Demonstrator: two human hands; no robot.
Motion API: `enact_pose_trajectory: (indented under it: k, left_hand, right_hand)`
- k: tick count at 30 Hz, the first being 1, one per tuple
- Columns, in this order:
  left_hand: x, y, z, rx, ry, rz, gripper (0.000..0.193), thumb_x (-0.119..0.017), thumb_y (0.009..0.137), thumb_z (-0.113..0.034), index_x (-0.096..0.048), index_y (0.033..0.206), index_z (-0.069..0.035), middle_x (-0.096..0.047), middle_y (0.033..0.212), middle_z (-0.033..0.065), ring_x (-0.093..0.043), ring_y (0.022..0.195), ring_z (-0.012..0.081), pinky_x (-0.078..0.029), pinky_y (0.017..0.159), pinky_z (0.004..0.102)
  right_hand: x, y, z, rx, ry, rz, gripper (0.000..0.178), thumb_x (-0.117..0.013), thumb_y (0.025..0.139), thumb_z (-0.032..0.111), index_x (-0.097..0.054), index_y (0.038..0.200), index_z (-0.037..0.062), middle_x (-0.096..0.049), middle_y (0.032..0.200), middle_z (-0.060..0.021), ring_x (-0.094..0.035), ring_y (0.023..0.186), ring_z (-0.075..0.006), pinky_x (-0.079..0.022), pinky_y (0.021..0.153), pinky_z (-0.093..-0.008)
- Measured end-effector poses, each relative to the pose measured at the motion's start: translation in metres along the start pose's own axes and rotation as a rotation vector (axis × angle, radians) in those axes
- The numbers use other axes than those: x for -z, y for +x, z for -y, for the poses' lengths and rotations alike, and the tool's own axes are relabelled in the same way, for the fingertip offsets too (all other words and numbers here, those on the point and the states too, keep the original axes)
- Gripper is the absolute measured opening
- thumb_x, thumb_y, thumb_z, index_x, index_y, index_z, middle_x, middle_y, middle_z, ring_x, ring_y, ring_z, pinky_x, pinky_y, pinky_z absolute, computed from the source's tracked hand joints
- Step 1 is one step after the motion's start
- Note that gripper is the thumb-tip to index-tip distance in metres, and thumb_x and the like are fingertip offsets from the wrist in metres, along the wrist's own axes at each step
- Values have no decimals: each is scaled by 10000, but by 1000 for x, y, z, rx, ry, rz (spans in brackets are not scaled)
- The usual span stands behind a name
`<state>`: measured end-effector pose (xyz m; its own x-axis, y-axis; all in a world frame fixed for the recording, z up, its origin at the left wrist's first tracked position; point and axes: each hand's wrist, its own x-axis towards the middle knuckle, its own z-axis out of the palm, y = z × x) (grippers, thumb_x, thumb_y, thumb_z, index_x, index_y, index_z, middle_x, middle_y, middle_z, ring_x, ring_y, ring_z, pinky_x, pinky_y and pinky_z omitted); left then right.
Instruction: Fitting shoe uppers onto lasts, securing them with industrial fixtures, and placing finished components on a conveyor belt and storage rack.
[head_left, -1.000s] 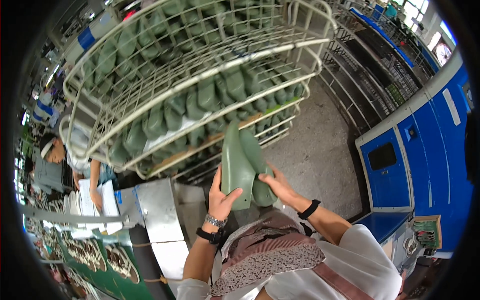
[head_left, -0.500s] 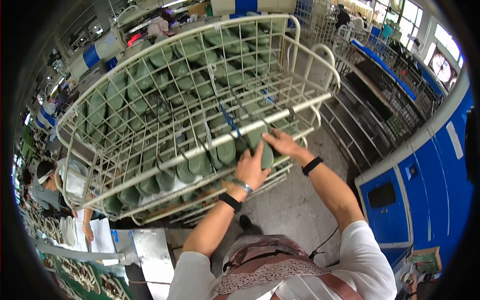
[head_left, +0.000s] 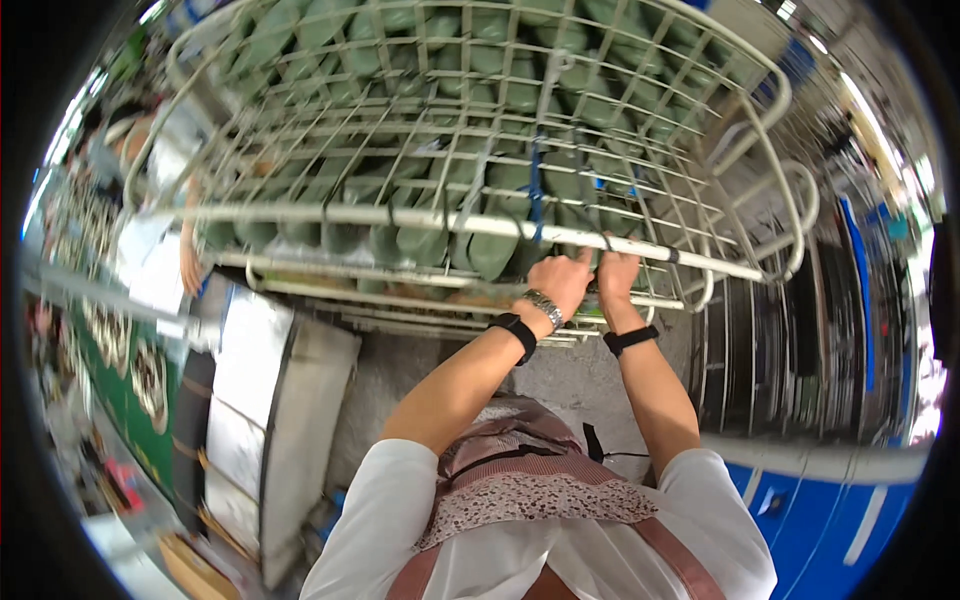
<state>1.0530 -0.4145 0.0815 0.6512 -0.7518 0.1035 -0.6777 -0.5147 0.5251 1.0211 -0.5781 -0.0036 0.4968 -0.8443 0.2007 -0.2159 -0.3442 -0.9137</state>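
Note:
A cream wire rack [head_left: 400,215] stands before me, holding rows of green foot-shaped pieces that look like shoe lasts [head_left: 492,245]. Just under its front rail, my left hand [head_left: 560,280] has curled fingers, the index finger pointing inward; whatever it grips is hidden. Close beside it, my right hand [head_left: 618,272] reaches up at the same rail with its fingertips behind the bar. Whether the right hand holds anything does not show. A blue tie [head_left: 537,190] hangs on the wires just left of the hands.
A metal-topped table [head_left: 235,375] stands at the left, with another person's hand [head_left: 190,262] near it. To the right is a rack of dark shelves [head_left: 780,350]. A blue cabinet [head_left: 815,520] fills the lower right. Grey floor [head_left: 385,370] shows below the rack.
My view has turned, so the rack now faces me more squarely. Both hands, which held a green shoe last before the rail, have moved in beneath it; that last is no longer distinct between them.

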Motion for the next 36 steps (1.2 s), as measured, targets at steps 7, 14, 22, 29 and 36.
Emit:
enact_pose_trajectory:
  k: [7, 14, 22, 29, 36]
  left_hand:
    - [-23, -194, 8, 331, -130, -78, 754, -663, 891, -256, -339, 1541, -53, -716, 846, 177, -716, 836, 372, -566, 711, 486]
    - [-118, -498, -40, 1403, -192, -387, 384, -690, 852, -267, -620, 1114, 5, -724, 919, 233, -705, 924, 403, -564, 796, 513]
    - [-252, -774, -291, 2474, -165, -967, 540, -758, 797, -354, -625, 1224, -52, -697, 1097, 225, -665, 1041, 396, -543, 909, 482]
    - [-317, -992, -540, 3509, 396, -1788, 1072, -878, 662, -532, -408, 1425, 57, -535, 1391, 263, -476, 1318, 420, -440, 1071, 483]
    - [-375, -1050, -563, 3278, -313, -2711, 634, -868, 657, -371, -716, 1077, 80, -740, 1124, 222, -729, 1022, 332, -554, 903, 408]
  right_hand:
    - [59, -1, -51, 886, -680, 226, 441, -577, 1026, 289, -605, 1285, -67, -574, 1328, -305, -538, 1248, -419, -410, 1089, -507]
    - [75, -184, 16, 1101, -207, 700, 656, -688, 896, 101, -426, 1477, -54, -478, 1480, -240, -454, 1371, -413, -363, 1145, -470]
    - [77, -443, 52, 1200, -50, 1937, 606, -624, 909, 26, -436, 1483, -24, -498, 1491, -206, -468, 1389, -350, -341, 1154, -451]
    - [112, -598, 39, 1174, -232, 2362, 610, -637, 923, 51, -433, 1498, 48, -548, 1454, -178, -538, 1324, -307, -431, 1062, -464]
    - [99, -616, 29, 1170, -482, 2445, 582, -636, 925, 52, -441, 1470, -5, -558, 1412, -215, -555, 1296, -318, -467, 1034, -420]
